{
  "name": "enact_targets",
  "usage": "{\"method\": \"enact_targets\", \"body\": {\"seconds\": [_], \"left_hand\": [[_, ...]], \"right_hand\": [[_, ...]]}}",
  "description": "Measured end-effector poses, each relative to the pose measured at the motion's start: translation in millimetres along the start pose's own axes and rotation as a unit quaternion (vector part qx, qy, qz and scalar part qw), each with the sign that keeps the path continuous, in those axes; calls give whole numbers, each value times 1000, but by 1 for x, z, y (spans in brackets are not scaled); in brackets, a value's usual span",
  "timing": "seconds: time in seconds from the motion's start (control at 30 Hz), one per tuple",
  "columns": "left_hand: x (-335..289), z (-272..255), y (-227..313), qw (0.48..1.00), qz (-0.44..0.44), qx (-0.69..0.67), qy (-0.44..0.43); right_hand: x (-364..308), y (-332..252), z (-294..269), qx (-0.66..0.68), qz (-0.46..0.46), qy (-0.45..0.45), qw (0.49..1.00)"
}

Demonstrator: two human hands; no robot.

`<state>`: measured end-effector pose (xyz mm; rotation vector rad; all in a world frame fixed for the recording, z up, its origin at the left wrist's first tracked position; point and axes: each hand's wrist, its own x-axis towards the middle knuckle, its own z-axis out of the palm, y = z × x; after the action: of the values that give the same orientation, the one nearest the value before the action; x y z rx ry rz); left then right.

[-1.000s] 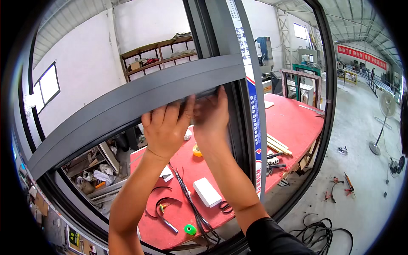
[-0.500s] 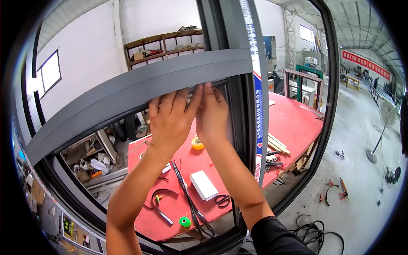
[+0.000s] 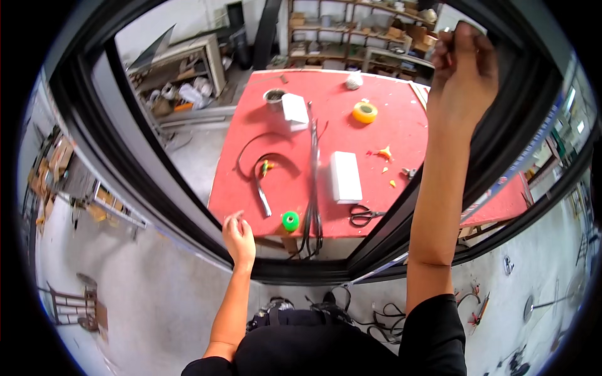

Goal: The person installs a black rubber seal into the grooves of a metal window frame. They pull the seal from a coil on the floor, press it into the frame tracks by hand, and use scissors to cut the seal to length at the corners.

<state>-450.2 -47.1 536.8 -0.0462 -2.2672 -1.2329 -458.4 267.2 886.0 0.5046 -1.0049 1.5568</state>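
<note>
My right hand (image 3: 467,78) is raised to the upper right corner of a dark grey window frame (image 3: 370,250), its fingers bent and pressed together at the frame's inner edge. Whatever they may pinch is hidden. Lower down, my left hand (image 3: 239,239) hangs near the close left edge of a red table (image 3: 276,194), fingers loosely bent and apart, with nothing seen in them. Beyond it on the table lie a green spool (image 3: 290,220), a curved black strip with a shiny end (image 3: 262,197) and a bundle of long black strips (image 3: 313,175).
Also on the table are a white box (image 3: 346,178), black-handled scissors (image 3: 362,215), a yellow tape roll (image 3: 364,113), a metal cup (image 3: 274,97) and an orange piece (image 3: 385,153). Black cables (image 3: 389,323) lie on the floor at right. Shelves (image 3: 326,31) stand behind.
My view has tipped down to the table. Both hands were together under the frame's top bar; the left has dropped low, while the right stays up at the corner.
</note>
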Motion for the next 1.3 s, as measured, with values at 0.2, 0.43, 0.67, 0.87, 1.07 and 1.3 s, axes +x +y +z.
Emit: {"method": "enact_targets", "body": {"seconds": [0.2, 0.43, 0.67, 0.87, 1.07, 1.3], "left_hand": [[-51, -79, -77, 995, -89, 43, -5], [-92, -125, -105, 974, -217, 55, -16], [-154, -161, -130, 952, -287, 101, -19], [-175, -174, -140, 945, -311, 84, -63], [-195, -194, -161, 925, -345, 81, -134], [-159, -219, -192, 917, -352, 54, -181]], "right_hand": [[-223, 126, -33, -282, 325, -259, 865], [-416, 246, -96, -460, 361, -534, 611], [-466, 309, -53, -562, 274, -641, 445], [-502, 365, 9, -530, 222, -666, 475], [-524, 394, 35, -601, 339, -578, 436], [-509, 384, 35, -550, 344, -646, 403]]}}
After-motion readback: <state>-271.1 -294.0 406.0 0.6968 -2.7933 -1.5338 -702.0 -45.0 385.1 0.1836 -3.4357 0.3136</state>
